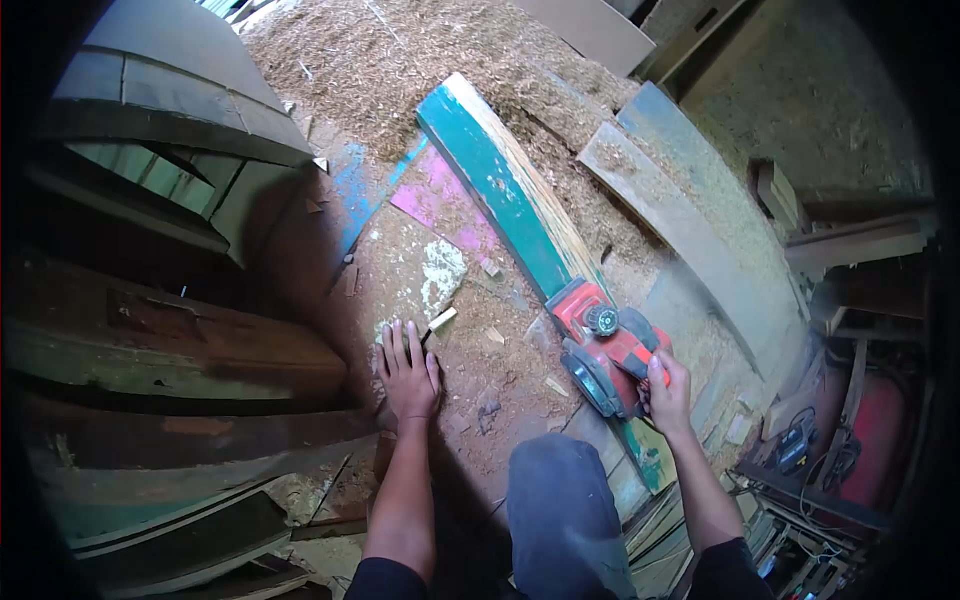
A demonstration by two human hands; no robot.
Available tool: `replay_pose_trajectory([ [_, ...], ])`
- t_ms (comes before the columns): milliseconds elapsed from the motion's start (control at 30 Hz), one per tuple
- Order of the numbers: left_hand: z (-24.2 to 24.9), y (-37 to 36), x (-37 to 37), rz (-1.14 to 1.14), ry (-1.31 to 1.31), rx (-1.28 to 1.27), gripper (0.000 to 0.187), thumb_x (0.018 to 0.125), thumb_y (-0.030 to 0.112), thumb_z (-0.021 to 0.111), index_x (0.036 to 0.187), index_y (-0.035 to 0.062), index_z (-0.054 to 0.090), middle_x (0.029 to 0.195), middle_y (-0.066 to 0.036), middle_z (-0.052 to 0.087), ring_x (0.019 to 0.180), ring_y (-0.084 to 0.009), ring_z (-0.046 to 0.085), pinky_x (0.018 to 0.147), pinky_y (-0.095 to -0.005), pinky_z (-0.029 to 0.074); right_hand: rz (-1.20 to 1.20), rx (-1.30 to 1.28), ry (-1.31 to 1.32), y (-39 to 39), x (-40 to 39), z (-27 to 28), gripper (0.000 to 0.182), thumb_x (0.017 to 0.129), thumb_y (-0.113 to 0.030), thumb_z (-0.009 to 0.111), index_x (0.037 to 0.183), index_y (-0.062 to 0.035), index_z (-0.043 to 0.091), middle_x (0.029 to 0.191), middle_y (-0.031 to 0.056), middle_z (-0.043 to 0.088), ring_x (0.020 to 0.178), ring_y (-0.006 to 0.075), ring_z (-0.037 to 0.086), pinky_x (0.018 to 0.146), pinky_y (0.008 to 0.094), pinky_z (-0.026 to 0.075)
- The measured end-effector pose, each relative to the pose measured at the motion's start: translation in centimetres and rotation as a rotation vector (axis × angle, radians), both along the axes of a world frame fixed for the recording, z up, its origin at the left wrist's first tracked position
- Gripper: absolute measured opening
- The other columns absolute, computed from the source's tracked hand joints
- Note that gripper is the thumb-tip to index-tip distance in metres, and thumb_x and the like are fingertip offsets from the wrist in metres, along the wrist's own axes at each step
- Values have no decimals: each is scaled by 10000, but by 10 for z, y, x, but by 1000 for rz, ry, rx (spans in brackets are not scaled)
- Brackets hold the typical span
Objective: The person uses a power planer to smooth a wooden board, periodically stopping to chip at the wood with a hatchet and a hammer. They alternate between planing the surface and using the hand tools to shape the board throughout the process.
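My right hand [668,393] is wrapped round the rear handle of a red and black electric planer [600,345]. The planer rests on the near part of a long green-painted board [500,190], whose right edge shows bare pale wood. My left hand [409,372] lies flat on the dusty floor to the left, fingers stretched out. A small pale wood piece [442,319] with a dark part lies just beside its fingertips. My knee [562,500] is between my two arms. The planer hides the board beneath it.
Wood shavings [340,60] are heaped at the back. Weathered planks [680,220] lie to the right of the green board. Stacked timbers [180,340] stand close on the left. At the lower right are tools and cables [800,445] near a red surface [880,430].
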State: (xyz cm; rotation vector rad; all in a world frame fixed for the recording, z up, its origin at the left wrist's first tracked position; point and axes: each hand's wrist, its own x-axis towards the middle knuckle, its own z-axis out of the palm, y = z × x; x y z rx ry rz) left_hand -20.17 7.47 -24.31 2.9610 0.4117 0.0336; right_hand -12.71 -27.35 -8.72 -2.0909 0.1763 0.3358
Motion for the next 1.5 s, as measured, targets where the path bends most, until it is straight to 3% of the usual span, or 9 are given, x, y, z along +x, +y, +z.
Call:
replay_pose_trajectory([
  [433,1,0,-1,2,2,-42,605,943,319,459,1486,87,328,1537,-138,294,1455,-315,207,1185,-473,142,-15,-83,-88,54,50,-2,393,990,-284,506,727,7,521,584,79,520,562,132,527,537,333,409],
  [500,1,1,-1,13,18,-63,600,943,336,457,1486,111,337,1546,-112,290,1460,-296,200,1191,-473,124,-1,-74,-153,61,59,-12,369,1015,-334,477,869,-16,595,581,-39,490,473,37,461,423,225,340],
  [567,0,2,-1,13,17,-50,600,943,337,458,1487,114,336,1546,-111,291,1459,-293,204,1191,-469,130,38,-106,-315,74,69,-14,381,1015,-344,476,858,-20,601,588,-36,503,476,38,463,426,226,345],
  [667,0,2,-1,10,19,-57,604,940,335,463,1489,117,334,1544,-113,295,1457,-286,213,1190,-463,144,-79,-102,-124,94,84,-5,457,992,-350,505,696,-4,539,564,79,559,534,158,564,531,333,433],
  [933,2,3,-1,21,52,-106,615,935,335,472,1489,113,329,1549,-106,287,1454,-269,223,1188,-459,150,-113,-83,-83,140,133,1,504,987,-394,505,663,-10,549,521,84,546,508,172,578,511,340,433],
  [1033,3,4,-1,23,40,-120,616,933,335,473,1489,114,328,1549,-104,287,1454,-268,219,1189,-456,147,-61,-73,-152,160,155,0,445,1009,-396,469,849,-18,642,555,-28,509,419,61,473,380,248,338],
  [1133,3,3,-2,25,46,-109,614,933,338,470,1491,122,328,1544,-98,294,1453,-266,220,1189,-453,148,-96,-101,-133,182,183,3,581,962,-508,481,652,-26,580,530,96,572,522,206,598,533,369,431],
  [1233,3,2,-2,25,59,-93,613,937,345,464,1493,129,326,1547,-92,290,1455,-260,218,1190,-450,148,-66,-125,-166,201,212,0,537,989,-481,461,786,-24,655,503,-5,514,399,83,483,384,271,351],
  [1500,3,4,0,32,39,-155,629,919,316,483,1493,115,322,1540,-114,293,1454,-277,212,1192,-469,134,-47,-127,-243,265,299,-7,584,962,-543,464,705,-50,642,490,1,522,395,100,497,401,282,376],
])
